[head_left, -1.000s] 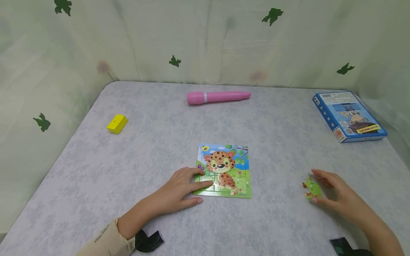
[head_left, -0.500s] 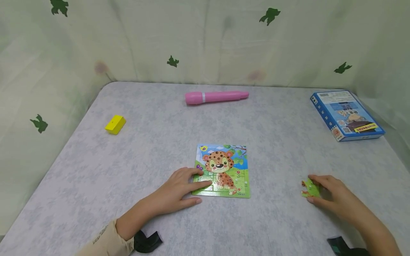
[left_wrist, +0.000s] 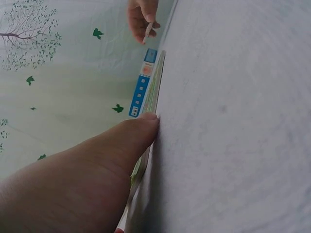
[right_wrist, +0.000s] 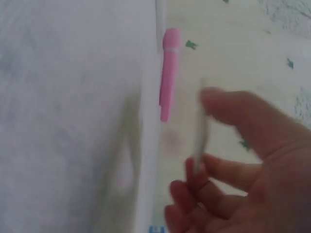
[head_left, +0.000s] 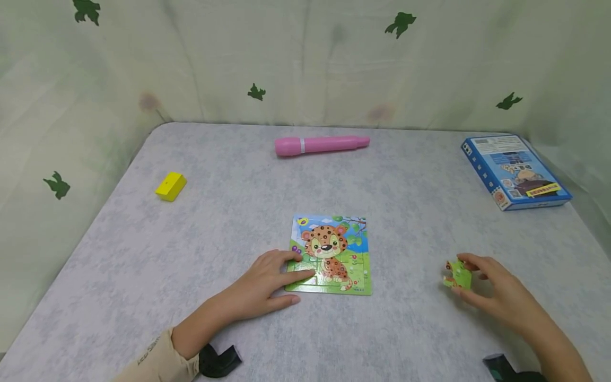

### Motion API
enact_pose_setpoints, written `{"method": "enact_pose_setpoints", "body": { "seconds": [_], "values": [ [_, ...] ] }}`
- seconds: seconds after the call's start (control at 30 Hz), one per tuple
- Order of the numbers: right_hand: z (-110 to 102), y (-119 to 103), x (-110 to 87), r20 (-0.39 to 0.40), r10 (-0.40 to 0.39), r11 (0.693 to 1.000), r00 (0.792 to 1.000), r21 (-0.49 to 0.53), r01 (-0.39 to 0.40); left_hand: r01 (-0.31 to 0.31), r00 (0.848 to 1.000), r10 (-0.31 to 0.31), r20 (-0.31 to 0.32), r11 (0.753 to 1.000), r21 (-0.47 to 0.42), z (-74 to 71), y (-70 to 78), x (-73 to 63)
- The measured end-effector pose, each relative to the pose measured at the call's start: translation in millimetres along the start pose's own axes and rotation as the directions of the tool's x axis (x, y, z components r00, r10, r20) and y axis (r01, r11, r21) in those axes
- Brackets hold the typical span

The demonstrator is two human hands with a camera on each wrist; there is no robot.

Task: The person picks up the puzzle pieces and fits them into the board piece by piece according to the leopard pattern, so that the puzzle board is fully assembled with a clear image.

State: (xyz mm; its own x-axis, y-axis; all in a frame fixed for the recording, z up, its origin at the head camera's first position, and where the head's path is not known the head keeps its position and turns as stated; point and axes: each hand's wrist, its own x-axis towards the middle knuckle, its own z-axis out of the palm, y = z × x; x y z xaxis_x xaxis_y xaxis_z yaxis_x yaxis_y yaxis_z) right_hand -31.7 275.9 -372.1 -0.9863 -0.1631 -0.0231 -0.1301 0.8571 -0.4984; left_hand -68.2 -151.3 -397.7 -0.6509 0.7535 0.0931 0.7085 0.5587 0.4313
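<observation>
A square leopard jigsaw puzzle (head_left: 355,273) lies on the table in front of me. My left hand (head_left: 258,284) rests on its lower left, fingers extended over the picture and thumb at the front edge. In the left wrist view the thumb (left_wrist: 138,127) lies against the thin side of the puzzle. To the right, my right hand (head_left: 498,292) pinches a green puzzle piece (head_left: 461,276) with orange bits between thumb and fingers. The right wrist view shows that piece (right_wrist: 200,138) edge-on and blurred, held above the table surface.
A pink marker-shaped stick (head_left: 329,144) lies at the back of the table. The yellow block (head_left: 171,186) sits toward the back left. At the back right is a blue box (head_left: 517,172). A pale curtain with green leaf shapes (head_left: 400,24) hangs behind the table.
My right hand has pinched the puzzle piece, lifted it from the table and shifted it slightly left. The left hand stays in place on the puzzle; the head view has shifted a little.
</observation>
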Motion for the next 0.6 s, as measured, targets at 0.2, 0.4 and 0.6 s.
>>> {"method": "enact_pose_setpoints", "body": {
  "seconds": [0.2, 0.4, 0.6],
  "values": [
    [1, -27, -3.2, -0.17, -0.181, 0.981, 0.969, 0.033, 0.189, -0.012, 1.0, 0.012, -0.015, 1.0, 0.023, 0.7, 0.0, -0.2],
    [8, -58, 7.0, -0.191, -0.298, 0.946, 0.935, 0.072, 0.316, -0.038, 0.999, 0.041, -0.035, 0.996, 0.08, 0.3, 3.1, 1.8],
    [29, -82, 24.9, -0.139, -0.387, 0.903, 0.912, 0.145, 0.405, -0.047, 0.998, 0.051, -0.022, 0.985, 0.167, -1.2, 14.9, 6.5]
  ]
}}
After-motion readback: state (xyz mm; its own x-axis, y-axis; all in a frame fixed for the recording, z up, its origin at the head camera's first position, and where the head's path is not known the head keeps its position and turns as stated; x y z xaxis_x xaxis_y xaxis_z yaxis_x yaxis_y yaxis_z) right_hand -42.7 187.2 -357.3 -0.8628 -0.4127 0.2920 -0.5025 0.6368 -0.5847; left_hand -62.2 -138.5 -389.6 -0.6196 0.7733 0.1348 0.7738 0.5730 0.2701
